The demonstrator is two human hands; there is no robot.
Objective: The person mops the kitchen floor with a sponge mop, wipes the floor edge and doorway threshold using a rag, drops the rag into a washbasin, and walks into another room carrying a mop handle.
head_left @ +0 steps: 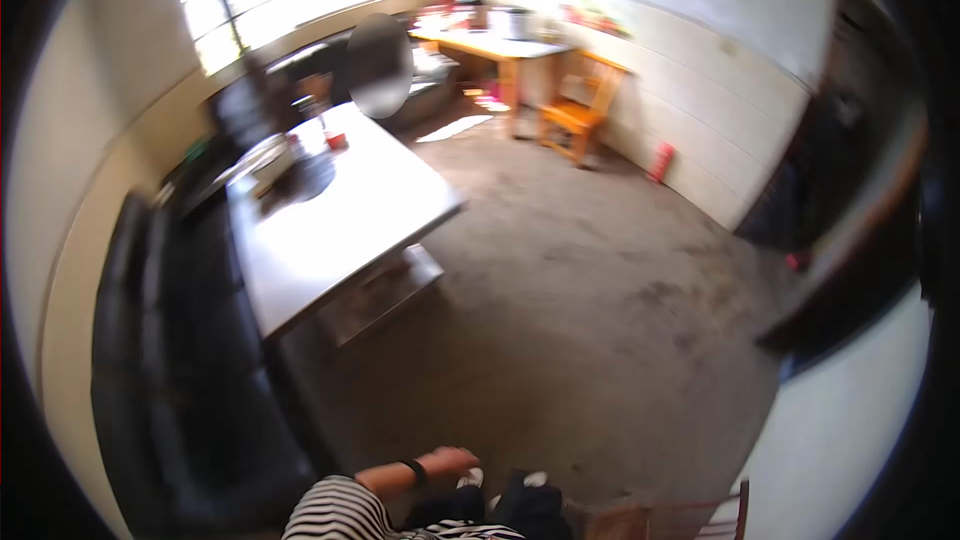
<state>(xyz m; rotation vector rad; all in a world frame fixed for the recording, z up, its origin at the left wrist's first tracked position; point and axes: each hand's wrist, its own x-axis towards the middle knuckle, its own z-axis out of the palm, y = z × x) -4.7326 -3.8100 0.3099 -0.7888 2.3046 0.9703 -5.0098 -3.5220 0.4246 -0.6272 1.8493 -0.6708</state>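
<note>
My left hand [450,461] hangs low in front of my body, below a striped sleeve and a dark wristband. It is small and blurred, so how its fingers are held does not show, and no object stands out in it. Beneath it are my dark trousers and light shoes [471,478]. The bare floor [560,340] stretches out past the hand. My right hand is out of view.
Left of me, a black sofa [215,370] runs along the wall beside a shiny low table [350,230] with a red cup [335,140]. Farther back are a wooden desk [510,52], a chair [575,118] and a fire extinguisher [660,162]. A dark doorway [840,130] is at right.
</note>
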